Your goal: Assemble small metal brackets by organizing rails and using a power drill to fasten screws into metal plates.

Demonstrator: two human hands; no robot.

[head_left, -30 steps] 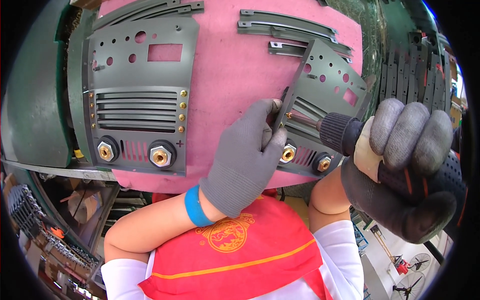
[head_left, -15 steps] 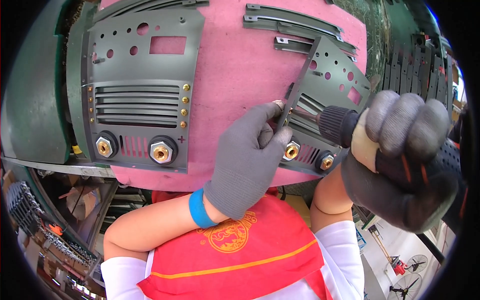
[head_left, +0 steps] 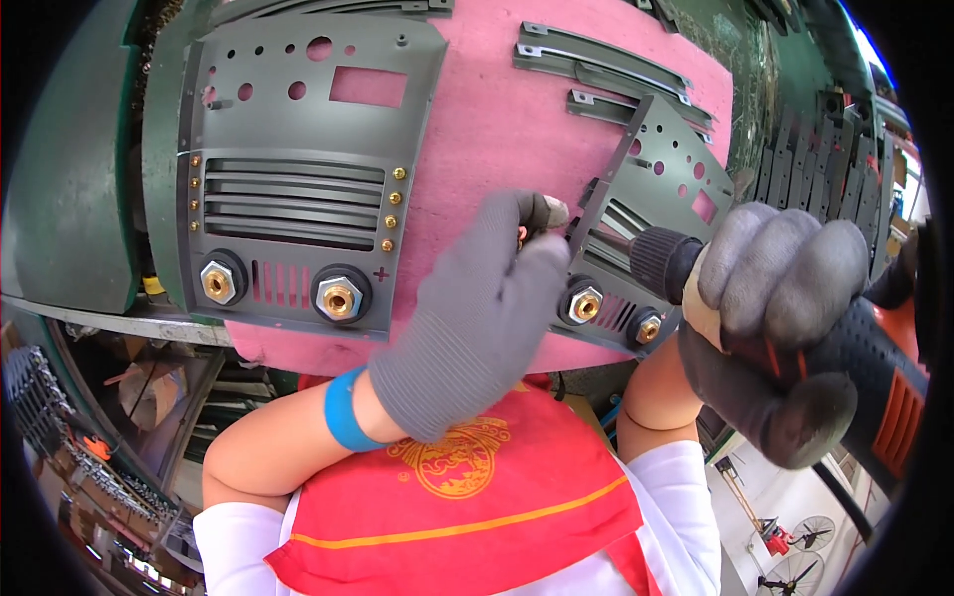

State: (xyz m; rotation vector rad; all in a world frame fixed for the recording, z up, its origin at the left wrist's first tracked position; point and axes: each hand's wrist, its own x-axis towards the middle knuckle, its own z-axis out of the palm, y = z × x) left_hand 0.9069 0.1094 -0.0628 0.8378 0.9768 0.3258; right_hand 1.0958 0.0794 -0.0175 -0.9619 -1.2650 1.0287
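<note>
My right hand [head_left: 780, 288], in a dark grey glove, grips a black and orange power drill [head_left: 899, 417]. Its black chuck [head_left: 660, 262] points left over the slatted part of a grey metal panel [head_left: 661, 169]. This panel stands tilted and carries two brass-centred sockets, one of them a socket [head_left: 584, 303] near my left hand. Gloved in grey, my left hand [head_left: 472, 298] is just left of the panel's edge, with thumb and forefinger curled together. A small copper-coloured spot shows between its fingers; what it is I cannot make out.
A similar grey panel [head_left: 308, 129] lies at left, with brass screws along both sides of its slats and two sockets. Pink matting [head_left: 477, 129] covers the green bench. Curved grey strips [head_left: 601, 72] lie at the back, and dark metal pieces [head_left: 815, 169] stand at right.
My left hand has drawn slightly left and its fingertips have come off the panel's edge. The drill has shifted a little left and down. The view has also moved a bit.
</note>
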